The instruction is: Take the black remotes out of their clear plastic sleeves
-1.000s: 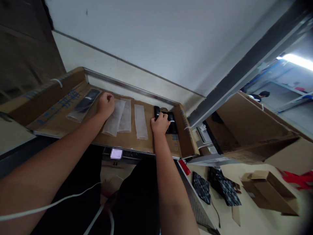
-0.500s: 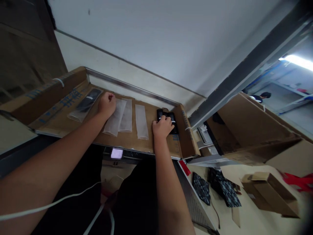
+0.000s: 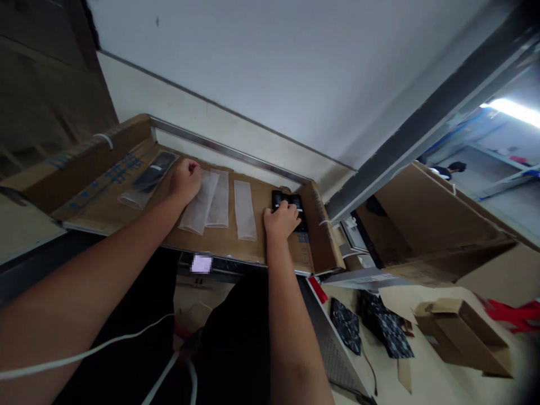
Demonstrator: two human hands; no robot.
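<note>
My left hand (image 3: 186, 181) is closed, fingers curled, at the upper end of overlapping translucent sleeves (image 3: 201, 205) on the cardboard-lined tray (image 3: 270, 256). What its fingertips hold, if anything, is too small to make out. To its left lies a sleeve with a dark item with a white band (image 3: 154, 171) inside. Another flat sleeve (image 3: 244, 211) lies between my hands. At the tray's right end, my right hand (image 3: 282, 218) rests with bent fingers on black items with white bands (image 3: 300, 216), partly covering them.
Right of the tray stands a large open cardboard box (image 3: 426, 219). Below it are black patterned pouches (image 3: 346, 325), a small open carton (image 3: 464, 332) and red material (image 3: 512, 316). A white cable (image 3: 122, 338) crosses at lower left. A person (image 3: 455, 167) is far off at right.
</note>
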